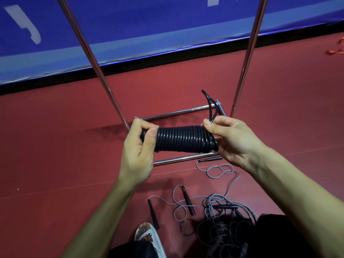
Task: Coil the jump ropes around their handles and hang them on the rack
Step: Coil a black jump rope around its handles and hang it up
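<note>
A black jump rope point(181, 139) is wound in tight coils round its handles and held level in front of me. My left hand point(138, 151) grips the left end of the bundle. My right hand point(229, 140) holds the right end, thumb and fingers pinching the rope's loose loop point(210, 105), which sticks up. The chrome rack point(178, 113) stands on the floor behind, two uprights rising from a low rectangular base. Several uncoiled grey and black ropes point(219, 211) with black handles lie tangled on the floor below my hands.
Red sports flooring point(55, 146) lies all around. A blue barrier board point(130, 30) runs along the back. My foot in a white sandal point(149, 237) is at the bottom, next to the loose handles. An orange strap point(337, 51) lies at the far right.
</note>
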### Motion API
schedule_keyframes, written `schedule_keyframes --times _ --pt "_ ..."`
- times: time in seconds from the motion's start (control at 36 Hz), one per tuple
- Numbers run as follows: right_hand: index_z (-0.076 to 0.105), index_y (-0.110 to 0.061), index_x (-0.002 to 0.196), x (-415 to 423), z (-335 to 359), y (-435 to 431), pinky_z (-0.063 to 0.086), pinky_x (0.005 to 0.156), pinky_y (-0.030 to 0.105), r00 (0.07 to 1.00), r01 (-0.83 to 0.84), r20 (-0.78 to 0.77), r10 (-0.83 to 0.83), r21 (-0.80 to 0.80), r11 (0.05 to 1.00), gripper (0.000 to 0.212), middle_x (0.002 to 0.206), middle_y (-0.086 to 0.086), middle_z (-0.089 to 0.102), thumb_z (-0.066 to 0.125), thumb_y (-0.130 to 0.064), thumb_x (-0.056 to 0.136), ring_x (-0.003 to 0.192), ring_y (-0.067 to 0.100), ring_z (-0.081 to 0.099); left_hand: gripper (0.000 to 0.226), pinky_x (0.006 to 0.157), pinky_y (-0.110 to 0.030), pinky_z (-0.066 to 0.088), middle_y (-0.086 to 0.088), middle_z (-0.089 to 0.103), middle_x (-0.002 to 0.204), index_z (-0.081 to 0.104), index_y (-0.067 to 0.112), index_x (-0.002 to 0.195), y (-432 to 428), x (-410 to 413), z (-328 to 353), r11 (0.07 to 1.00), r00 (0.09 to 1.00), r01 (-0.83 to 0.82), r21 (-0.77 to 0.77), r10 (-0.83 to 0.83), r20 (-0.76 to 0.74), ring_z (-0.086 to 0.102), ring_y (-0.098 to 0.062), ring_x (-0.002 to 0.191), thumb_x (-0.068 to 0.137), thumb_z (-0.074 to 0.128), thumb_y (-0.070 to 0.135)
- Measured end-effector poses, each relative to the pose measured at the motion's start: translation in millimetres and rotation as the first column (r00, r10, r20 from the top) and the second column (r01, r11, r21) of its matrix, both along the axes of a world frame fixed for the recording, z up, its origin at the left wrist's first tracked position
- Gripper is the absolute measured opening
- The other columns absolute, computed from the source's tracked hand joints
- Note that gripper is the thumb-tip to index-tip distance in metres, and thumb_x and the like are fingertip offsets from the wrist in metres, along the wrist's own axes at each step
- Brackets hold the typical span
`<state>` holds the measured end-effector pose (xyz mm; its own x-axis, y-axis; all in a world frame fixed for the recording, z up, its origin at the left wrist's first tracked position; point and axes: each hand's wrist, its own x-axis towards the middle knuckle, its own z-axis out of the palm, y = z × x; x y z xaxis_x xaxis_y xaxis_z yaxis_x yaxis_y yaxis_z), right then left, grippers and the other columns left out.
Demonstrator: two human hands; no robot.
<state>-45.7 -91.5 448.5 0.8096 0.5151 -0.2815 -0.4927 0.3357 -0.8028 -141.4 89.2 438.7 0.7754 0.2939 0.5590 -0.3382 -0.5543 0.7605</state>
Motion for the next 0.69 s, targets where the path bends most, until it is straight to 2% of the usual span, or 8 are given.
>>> schedule_keyframes --times 0.08,0.14,0.22,0.36,0.44,0.53,0.61,0.69 --pt "0.059 -0.01 0.092 -1.5 -0.5 0.3 0.053 0.045 0.029 0.999 0.04 -0.011 -0.04 0.02 0.999 0.032 0.066 0.009 0.061 0.072 -0.007 0.063 0.047 0.017 0.061 0.014 0.063 -0.013 0.038 0.02 0.056 0.075 0.049 0.025 0.086 -2.7 -0.1 0.6 0.999 1.0 0.003 -0.051 -0.002 0.008 0.047 0.004 0.065 0.097 0.041 0.027" --pt "0.05 -0.019 0.102 -2.2 -2.7 0.0 0.053 0.044 0.031 0.996 0.087 -0.008 -0.087 0.03 0.996 0.044 0.064 0.006 0.061 0.074 -0.002 0.068 0.046 0.016 0.059 0.015 0.062 -0.018 0.038 0.02 0.056 0.073 0.051 0.023 0.085 -2.2 -0.1 0.7 0.995 1.0 0.004 -0.099 -0.003 0.008 0.047 0.001 0.065 0.097 0.042 0.029" --pt "0.041 -0.02 0.091 -3.7 -5.5 1.4 0.047 0.041 0.026 0.985 0.125 0.117 -0.124 0.001 0.992 0.035 0.052 -0.002 0.054 0.067 0.001 0.085 0.04 0.011 0.049 0.016 0.063 -0.028 0.039 0.016 0.057 0.074 0.053 0.026 0.085 -0.4 1.6 -1.6 0.988 1.0 -0.004 -0.153 0.006 0.011 0.048 -0.006 0.066 0.097 0.043 0.031" --pt "0.055 -0.011 0.068 -3.3 -5.8 5.2 0.036 0.044 0.017 0.904 0.218 0.397 -0.156 -0.117 0.969 0.024 0.049 -0.006 0.051 0.073 -0.002 0.082 0.044 0.006 0.041 0.018 0.062 -0.049 0.037 0.001 0.054 0.075 0.057 0.035 0.081 4.2 4.2 -6.5 0.959 1.0 0.003 -0.284 -0.002 0.004 0.045 -0.022 0.067 0.095 0.047 0.038" --pt "0.064 -0.014 0.073 -2.8 -5.4 3.1 0.041 0.049 0.024 0.867 0.199 0.49 -0.089 -0.178 0.964 0.016 0.058 -0.004 0.058 0.075 -0.005 0.082 0.053 0.01 0.048 0.018 0.062 -0.047 0.034 -0.001 0.053 0.075 0.058 0.035 0.079 5.2 4.6 -7.2 0.942 1.0 0.016 -0.335 -0.017 0.001 0.043 -0.022 0.067 0.094 0.048 0.039" --pt "0.068 -0.009 0.07 -0.9 -3.6 1.8 0.041 0.045 0.02 0.84 0.223 0.536 -0.085 -0.199 0.954 0.013 0.053 -0.006 0.06 0.075 -0.006 0.081 0.047 0.007 0.049 0.019 0.064 -0.043 0.032 0.007 0.054 0.074 0.059 0.035 0.077 4.6 4.9 -6.4 0.917 0.999 0.029 -0.399 -0.02 0.026 0.042 -0.017 0.065 0.093 0.049 0.038" --pt "0.073 -0.012 0.069 0.1 -0.9 1.5 0.043 0.054 0.018 0.82 0.241 0.567 -0.075 -0.224 0.944 0.013 0.058 -0.004 0.066 0.074 -0.013 0.082 0.053 0.003 0.054 0.02 0.063 -0.037 0.031 0.01 0.054 0.07 0.06 0.034 0.074 0.6 5.9 -3.6 0.882 0.999 0.042 -0.47 -0.025 0.042 0.041 -0.012 0.062 0.09 0.05 0.038" --pt "0.077 -0.017 0.067 0.2 -1.5 1.0 0.047 0.063 0.028 0.842 0.184 0.539 -0.031 -0.233 0.955 0.02 0.066 0.003 0.069 0.07 -0.03 0.08 0.063 0.011 0.059 0.021 0.058 -0.027 0.034 0.011 0.053 0.067 0.059 0.033 0.071 -1.9 6.6 -1.2 0.853 0.997 0.054 -0.519 -0.022 0.067 0.041 -0.008 0.059 0.089 0.05 0.036"
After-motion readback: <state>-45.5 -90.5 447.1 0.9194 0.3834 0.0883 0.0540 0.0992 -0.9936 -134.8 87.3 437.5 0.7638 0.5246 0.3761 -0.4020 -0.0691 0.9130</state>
